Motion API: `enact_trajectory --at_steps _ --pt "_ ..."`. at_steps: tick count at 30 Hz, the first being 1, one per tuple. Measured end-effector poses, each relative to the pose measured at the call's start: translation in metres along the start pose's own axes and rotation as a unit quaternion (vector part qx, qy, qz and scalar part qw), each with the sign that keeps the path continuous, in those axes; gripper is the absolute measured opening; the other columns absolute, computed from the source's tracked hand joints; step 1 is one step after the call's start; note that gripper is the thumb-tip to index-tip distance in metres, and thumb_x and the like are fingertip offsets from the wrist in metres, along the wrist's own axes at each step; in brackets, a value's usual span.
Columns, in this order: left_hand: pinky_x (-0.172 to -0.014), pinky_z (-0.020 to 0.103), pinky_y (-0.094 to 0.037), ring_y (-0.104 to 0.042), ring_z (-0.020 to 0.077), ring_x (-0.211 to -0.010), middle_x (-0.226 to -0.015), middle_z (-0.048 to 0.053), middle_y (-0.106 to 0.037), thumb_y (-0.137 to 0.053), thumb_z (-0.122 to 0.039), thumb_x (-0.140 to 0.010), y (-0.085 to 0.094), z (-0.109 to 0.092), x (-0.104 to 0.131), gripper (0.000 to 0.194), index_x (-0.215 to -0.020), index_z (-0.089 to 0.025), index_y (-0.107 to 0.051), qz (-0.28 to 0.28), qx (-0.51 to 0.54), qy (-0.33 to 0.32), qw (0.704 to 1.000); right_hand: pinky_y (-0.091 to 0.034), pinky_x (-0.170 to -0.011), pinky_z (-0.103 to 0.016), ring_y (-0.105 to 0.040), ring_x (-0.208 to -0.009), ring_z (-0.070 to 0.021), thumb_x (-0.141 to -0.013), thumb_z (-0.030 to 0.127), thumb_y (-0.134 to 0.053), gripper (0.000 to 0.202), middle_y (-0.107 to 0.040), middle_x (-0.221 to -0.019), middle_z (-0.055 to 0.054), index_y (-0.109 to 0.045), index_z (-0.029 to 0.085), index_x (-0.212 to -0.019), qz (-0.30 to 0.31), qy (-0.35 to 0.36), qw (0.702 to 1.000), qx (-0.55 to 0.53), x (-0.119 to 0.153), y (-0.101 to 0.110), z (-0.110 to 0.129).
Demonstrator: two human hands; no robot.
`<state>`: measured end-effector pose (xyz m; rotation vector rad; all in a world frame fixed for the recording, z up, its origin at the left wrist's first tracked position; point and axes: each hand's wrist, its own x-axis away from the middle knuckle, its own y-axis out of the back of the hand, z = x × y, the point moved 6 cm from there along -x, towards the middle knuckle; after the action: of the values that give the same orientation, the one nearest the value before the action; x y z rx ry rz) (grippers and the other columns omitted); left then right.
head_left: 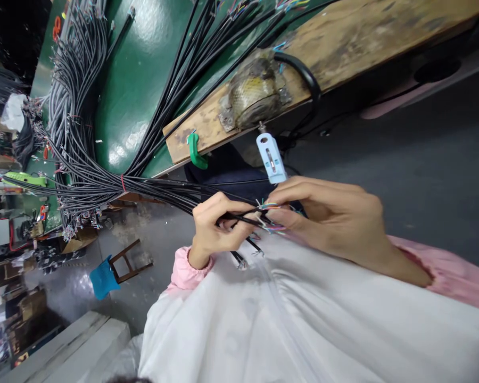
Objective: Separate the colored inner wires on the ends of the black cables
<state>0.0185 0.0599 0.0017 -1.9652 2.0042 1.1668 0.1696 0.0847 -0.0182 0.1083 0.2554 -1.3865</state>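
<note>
My left hand (219, 226) is closed around the ends of several black cables (159, 187), pinching them between thumb and fingers. From its grip, thin coloured wires (272, 227) fan out to the right. My right hand (331, 223) pinches these wires with thumb and index finger. Just above my right fingertips, a light blue tool (271, 158) hangs from a motor-like part (255, 93) wrapped in tape. A red tie (123, 182) binds the cable bundle left of my hands. Two short cable ends (239, 259) hang below my left hand.
A green table (131, 90) carries grey and black cable bundles. A wooden board (351, 42) lies along its edge, with a green hook (195, 151). On the floor stands a stool with a blue seat (104, 277). Orange-handled scissors (56, 27) lie at the upper left.
</note>
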Motion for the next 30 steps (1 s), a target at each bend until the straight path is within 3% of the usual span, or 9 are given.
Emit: enact_trajectory --at_steps 6,11,14,21,26,30 --pt "-0.044 0.020 -0.031 -0.045 0.0041 -0.046 -0.059 -0.004 -0.063 -0.075 -0.041 -0.092 -0.005 -0.002 0.001 0.032 -0.072 -0.016 -0.068 -0.009 0.001 0.018 1.000 -0.049 -0.053 -0.025 -0.063 -0.055 -0.0120 -0.097 0.024 -0.066 0.020 -0.070 -0.066 0.003 -0.065 0.026 -0.077 -0.015 0.107 0.993 0.043 0.004 0.001 0.001" --pt "-0.044 0.024 -0.030 -0.043 0.0058 -0.045 -0.057 -0.004 -0.057 -0.069 -0.055 -0.093 -0.007 0.002 0.005 0.043 -0.073 -0.017 -0.068 0.007 -0.029 0.074 0.997 -0.053 -0.054 -0.024 -0.064 -0.057 -0.0118 -0.098 0.020 -0.062 0.017 -0.068 -0.067 0.002 -0.063 0.026 -0.083 -0.027 0.173 0.980 0.099 0.009 -0.004 0.003" --pt "-0.045 0.023 -0.034 -0.046 0.0058 -0.047 -0.059 -0.004 -0.059 -0.066 -0.049 -0.097 -0.006 -0.003 0.003 0.039 -0.075 -0.017 -0.068 0.002 -0.050 0.059 0.997 -0.054 -0.056 -0.024 -0.064 -0.057 -0.0120 -0.096 0.014 -0.062 0.018 -0.068 -0.068 0.002 -0.062 0.026 -0.083 -0.022 0.181 0.977 0.110 0.009 -0.005 0.006" --pt "-0.054 0.019 -0.047 -0.063 0.0082 -0.060 -0.071 0.000 -0.070 -0.065 -0.031 -0.099 -0.008 -0.008 -0.002 0.021 -0.085 -0.016 -0.068 0.008 -0.074 0.022 0.997 -0.055 -0.054 -0.026 -0.066 -0.056 -0.0141 -0.095 0.016 -0.062 0.021 -0.071 -0.067 0.001 -0.063 0.026 -0.076 -0.025 0.121 0.985 0.117 0.005 -0.001 -0.001" --pt "-0.052 0.018 -0.045 -0.058 0.0066 -0.057 -0.067 -0.002 -0.065 -0.065 -0.029 -0.099 -0.009 -0.006 0.000 0.021 -0.082 -0.016 -0.066 -0.021 -0.061 0.046 0.997 -0.047 -0.043 -0.023 -0.060 -0.047 -0.0110 -0.098 0.030 -0.060 0.024 -0.070 -0.063 0.003 -0.068 0.024 -0.077 -0.026 -0.012 0.999 0.017 0.005 -0.002 -0.020" --pt "-0.049 0.018 -0.042 -0.054 0.0059 -0.053 -0.063 -0.003 -0.062 -0.067 -0.034 -0.098 -0.009 -0.004 0.001 0.026 -0.078 -0.017 -0.066 -0.024 -0.053 0.063 0.996 -0.047 -0.048 -0.025 -0.064 -0.056 -0.0129 -0.093 0.033 -0.069 0.019 -0.072 -0.070 0.000 -0.069 0.023 -0.076 -0.063 -0.004 0.998 0.017 0.006 -0.002 -0.024"
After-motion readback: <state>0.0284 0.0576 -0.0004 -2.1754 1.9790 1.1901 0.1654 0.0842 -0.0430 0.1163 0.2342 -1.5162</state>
